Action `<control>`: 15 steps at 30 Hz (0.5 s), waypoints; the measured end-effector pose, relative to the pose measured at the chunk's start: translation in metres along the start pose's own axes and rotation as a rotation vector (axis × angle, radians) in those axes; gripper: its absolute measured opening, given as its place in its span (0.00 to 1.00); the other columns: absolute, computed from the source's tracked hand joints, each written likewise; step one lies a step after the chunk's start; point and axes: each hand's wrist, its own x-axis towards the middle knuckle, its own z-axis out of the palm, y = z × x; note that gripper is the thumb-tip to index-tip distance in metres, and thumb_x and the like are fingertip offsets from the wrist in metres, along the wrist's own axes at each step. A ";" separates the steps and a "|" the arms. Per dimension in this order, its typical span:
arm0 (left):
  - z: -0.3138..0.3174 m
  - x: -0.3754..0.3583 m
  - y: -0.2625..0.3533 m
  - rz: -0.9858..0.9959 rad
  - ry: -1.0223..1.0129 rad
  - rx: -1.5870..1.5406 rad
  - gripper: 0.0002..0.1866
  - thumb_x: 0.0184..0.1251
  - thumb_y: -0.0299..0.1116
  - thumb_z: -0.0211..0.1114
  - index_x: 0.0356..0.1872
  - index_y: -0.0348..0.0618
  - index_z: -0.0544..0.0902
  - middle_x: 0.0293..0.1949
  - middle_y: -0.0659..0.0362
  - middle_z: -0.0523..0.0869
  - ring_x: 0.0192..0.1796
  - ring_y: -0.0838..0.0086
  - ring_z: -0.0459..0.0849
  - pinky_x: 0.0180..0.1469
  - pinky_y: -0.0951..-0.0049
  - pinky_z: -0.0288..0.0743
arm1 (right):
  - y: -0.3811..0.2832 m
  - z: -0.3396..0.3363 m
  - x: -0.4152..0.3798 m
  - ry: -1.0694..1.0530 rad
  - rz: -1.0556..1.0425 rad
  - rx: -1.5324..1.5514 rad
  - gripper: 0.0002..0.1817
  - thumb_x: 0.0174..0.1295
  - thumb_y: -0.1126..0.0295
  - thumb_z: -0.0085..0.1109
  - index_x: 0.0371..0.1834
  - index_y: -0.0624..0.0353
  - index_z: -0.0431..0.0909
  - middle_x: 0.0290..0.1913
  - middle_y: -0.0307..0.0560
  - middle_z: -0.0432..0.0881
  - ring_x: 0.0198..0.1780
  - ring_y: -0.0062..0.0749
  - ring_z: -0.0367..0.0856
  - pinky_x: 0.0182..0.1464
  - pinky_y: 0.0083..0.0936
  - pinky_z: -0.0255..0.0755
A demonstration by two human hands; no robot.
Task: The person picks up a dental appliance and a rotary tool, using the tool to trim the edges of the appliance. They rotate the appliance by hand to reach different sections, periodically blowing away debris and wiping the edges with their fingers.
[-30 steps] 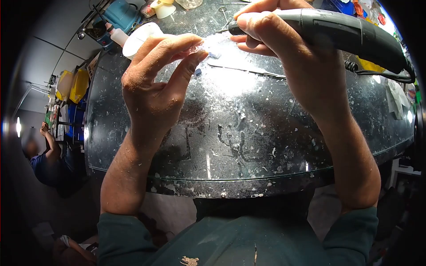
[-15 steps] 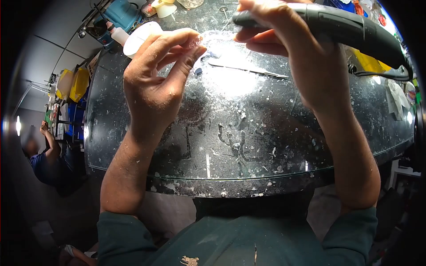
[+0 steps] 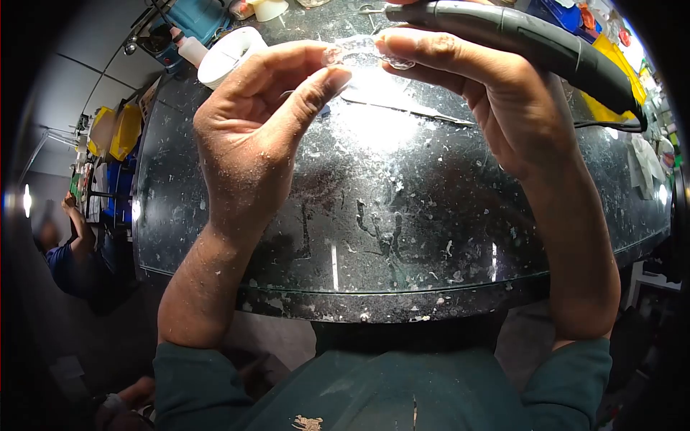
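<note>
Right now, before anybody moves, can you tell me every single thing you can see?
Clear piece: one, see-through, between both hands' fingertips
Corded tool: one, dark grey, along the right hand
Slim metal tool: one, silvery, on the table
Cup: one, white, beyond the left hand
Bottle: one, whitish, beside the cup
Machine: one, blue, top left
Yellow sheet: one, yellow, far right
Table: one, black with pale specks, middle
Co-worker: one, dark blue clothes, left background
Edge clutter: uncounted, mixed colours, too blurred to name
Sleeves: two, dark green, bottom
Left hand: one, bare, upper left
Right hand: one, bare, upper right
</note>
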 end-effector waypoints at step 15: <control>-0.006 0.003 -0.005 0.083 0.031 0.111 0.13 0.66 0.22 0.70 0.51 0.35 0.86 0.47 0.53 0.90 0.51 0.73 0.88 0.58 0.75 0.83 | 0.002 0.003 0.002 0.001 0.210 0.135 0.25 0.62 0.79 0.67 0.63 0.64 0.74 0.52 0.53 0.83 0.54 0.31 0.83 0.59 0.25 0.78</control>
